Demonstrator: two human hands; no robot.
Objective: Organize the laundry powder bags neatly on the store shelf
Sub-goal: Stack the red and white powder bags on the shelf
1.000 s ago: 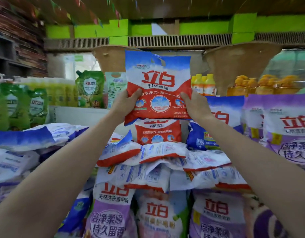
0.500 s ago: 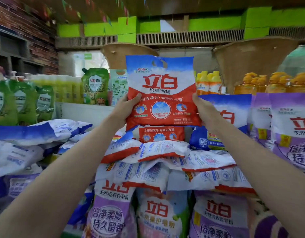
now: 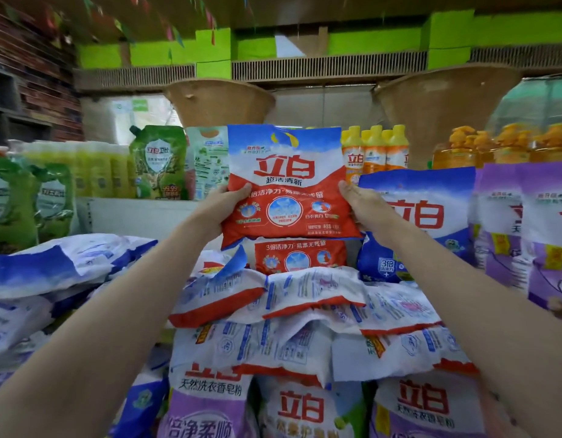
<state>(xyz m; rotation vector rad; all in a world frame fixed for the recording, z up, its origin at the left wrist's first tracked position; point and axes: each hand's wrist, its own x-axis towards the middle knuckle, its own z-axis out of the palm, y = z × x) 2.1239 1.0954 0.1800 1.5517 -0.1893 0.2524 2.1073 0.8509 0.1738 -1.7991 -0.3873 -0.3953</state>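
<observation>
Left hand [image 3: 224, 207] and right hand [image 3: 363, 205] grip a red laundry powder bag [image 3: 289, 188] upright at twelve o'clock, fingers curled round its edges, above stacked bags [image 3: 273, 311].

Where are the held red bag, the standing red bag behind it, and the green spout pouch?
Held red bag [image 3: 286, 181]: head view, front logo.
Standing red bag [image 3: 300, 256]: head view, visible red panel.
Green spout pouch [image 3: 158, 162]: head view, front label.

Green refill pouch [image 3: 159, 161], yellow-capped bottles [image 3: 376, 150], orange pump bottles [image 3: 501, 147], 2 woven baskets [image 3: 221, 101]
</observation>
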